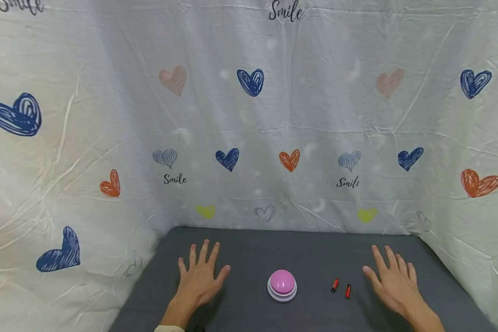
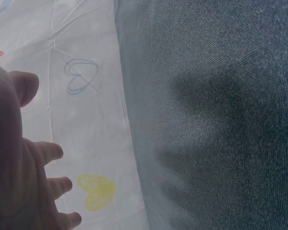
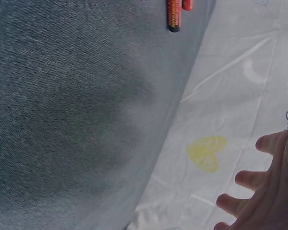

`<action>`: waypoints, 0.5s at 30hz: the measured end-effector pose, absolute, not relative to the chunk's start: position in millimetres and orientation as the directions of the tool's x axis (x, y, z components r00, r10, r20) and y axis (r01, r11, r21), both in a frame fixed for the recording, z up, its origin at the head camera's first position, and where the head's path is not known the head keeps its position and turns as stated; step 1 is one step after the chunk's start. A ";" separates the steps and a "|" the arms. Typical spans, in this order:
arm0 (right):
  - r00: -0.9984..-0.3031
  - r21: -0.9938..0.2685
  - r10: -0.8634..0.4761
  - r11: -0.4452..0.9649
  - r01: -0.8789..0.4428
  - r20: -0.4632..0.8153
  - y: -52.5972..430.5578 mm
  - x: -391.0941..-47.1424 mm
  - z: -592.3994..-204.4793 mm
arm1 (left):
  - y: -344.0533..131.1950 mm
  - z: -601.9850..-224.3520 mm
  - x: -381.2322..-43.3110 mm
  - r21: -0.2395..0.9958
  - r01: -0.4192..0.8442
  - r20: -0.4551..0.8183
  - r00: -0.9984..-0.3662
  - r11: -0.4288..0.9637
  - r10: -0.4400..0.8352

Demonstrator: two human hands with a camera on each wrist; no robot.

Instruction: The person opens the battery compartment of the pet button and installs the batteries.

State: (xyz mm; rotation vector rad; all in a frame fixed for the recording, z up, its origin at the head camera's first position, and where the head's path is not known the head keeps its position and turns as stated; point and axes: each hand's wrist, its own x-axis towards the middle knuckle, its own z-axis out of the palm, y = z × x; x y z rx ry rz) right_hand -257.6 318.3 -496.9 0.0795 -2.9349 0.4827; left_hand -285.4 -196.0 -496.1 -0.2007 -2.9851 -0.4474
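Observation:
A round push-button lamp with a pink dome and white base (image 1: pixel 282 286) sits on the dark grey table between the two hands. Right of it lie two small red-and-black batteries (image 1: pixel 334 285), a short distance apart; the ends of both also show at the top of the right wrist view, one battery (image 3: pixel 174 15) more fully. My left hand (image 1: pixel 201 279) is held over the table left of the lamp, fingers spread and holding nothing. Over the table's right side, my right hand (image 1: pixel 394 281) has its fingers extended, the batteries being the things nearest to it.
The grey cloth-covered table (image 1: pixel 249 249) ends at a white hanging sheet (image 1: pixel 315 115) printed with hearts and the word Smile. The sheet also closes in the left and right sides. Shadows of the hands fall on the tabletop.

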 end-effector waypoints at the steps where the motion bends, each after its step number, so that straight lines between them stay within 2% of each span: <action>1: -0.984 -0.317 -0.030 0.945 -0.084 0.173 318.3 -257.1 -497.6 | -196.0 -496.3 -285.2 0.284 0.150 0.130 -0.985 0.947 0.117; 5: -0.975 -0.311 -0.056 0.942 -0.123 0.214 317.4 -254.4 -499.7 | -196.8 -496.8 -285.4 0.290 0.174 0.141 -0.980 0.941 0.138; 11: -0.934 -0.259 -0.126 0.941 -0.220 0.335 312.2 -252.9 -491.1 | -198.7 -492.8 -286.0 0.313 0.272 0.226 -0.952 0.910 0.207; 15: -0.924 -0.310 -0.137 0.916 -0.256 0.357 301.5 -253.0 -480.5 | -193.9 -487.5 -284.0 0.383 0.310 0.277 -0.937 0.870 0.212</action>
